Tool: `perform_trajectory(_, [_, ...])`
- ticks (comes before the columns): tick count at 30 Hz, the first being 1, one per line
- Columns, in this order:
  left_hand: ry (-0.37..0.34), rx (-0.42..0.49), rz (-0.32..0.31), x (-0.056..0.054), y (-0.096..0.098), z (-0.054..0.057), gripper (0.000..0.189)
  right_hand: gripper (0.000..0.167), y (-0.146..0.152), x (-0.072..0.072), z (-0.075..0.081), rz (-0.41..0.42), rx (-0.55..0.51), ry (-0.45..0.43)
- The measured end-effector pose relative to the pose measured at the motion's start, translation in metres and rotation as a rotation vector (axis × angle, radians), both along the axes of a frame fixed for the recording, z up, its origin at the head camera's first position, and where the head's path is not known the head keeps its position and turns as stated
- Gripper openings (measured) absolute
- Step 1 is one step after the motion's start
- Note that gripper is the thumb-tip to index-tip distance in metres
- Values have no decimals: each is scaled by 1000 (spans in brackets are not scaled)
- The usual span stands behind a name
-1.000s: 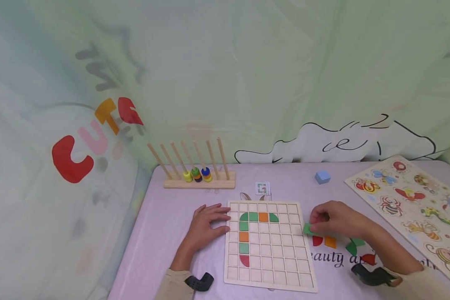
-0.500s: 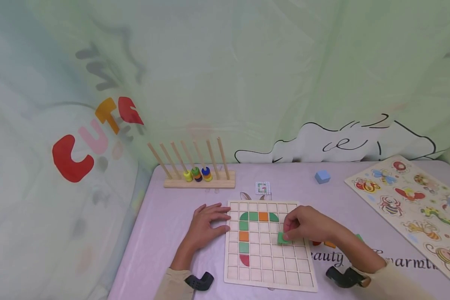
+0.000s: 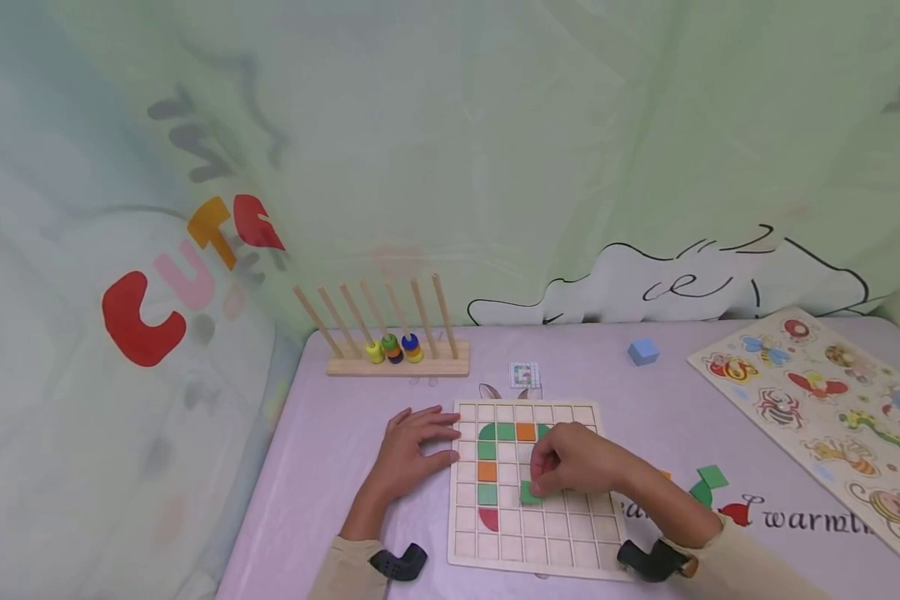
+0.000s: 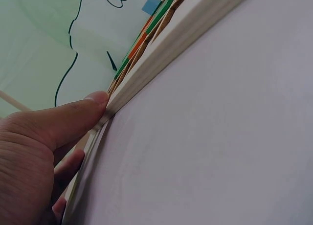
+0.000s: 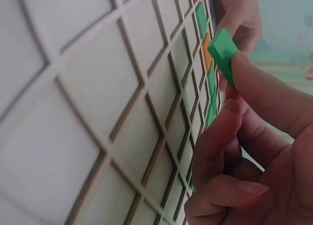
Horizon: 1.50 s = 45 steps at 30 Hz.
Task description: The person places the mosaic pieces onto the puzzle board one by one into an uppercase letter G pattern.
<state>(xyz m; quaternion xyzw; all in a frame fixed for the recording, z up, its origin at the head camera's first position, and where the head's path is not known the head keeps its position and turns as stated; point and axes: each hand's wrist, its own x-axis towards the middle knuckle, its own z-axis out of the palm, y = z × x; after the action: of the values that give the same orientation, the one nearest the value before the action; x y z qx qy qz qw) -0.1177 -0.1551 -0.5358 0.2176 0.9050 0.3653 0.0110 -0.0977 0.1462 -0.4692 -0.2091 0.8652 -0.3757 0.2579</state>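
A pale green curtain [image 3: 435, 167] is hanging behind a lilac-covered table [image 3: 345, 425], where a peg rack [image 3: 399, 367], a blue block [image 3: 643, 352] and a small pattern card [image 3: 525, 374] are sitting beyond the wooden grid board [image 3: 585, 554]. You are bringing a green square tile [image 3: 530, 493] inward: a second ago it was hovering at the board's right edge beside the loose pieces, and now it is hanging over the middle cells, right of the tile column already lying in the grid. Your right hand [image 3: 581, 458] is pinching it between thumb and fingers; the right wrist view is showing it tilting and apparently clear of the wood, so it is likely not yet seating, and the exact cell below is escaping the camera. Your left hand [image 3: 412, 454] is gripping nothing, its fingers relaxing and its thumb touching the board's left edge, likely steadying it, just as before. With that crossing, the work is shifting from fetching to positioning, while a loose green square [image 3: 712, 476] and a red piece [image 3: 735, 513] are waiting beyond your forearm
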Motion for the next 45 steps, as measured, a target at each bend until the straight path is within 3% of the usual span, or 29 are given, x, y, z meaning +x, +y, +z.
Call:
perform_trajectory(6, [53, -6, -10, -1, -1, -2, 27, 18, -12, 2, -1, 14, -15, 1])
perform_trajectory(21, [27, 27, -14, -1, 0, 0, 27, 20, -35, 14, -2, -30, 21, 1])
perform_trajectory(36, [12, -8, 0, -1, -1, -2, 28, 25, -45, 25, -4, -102, 169, 27])
perform_trajectory(45, [6, -6, -2, -1, -1, -2, 28, 27, -47, 27, -2, -112, 184, 31])
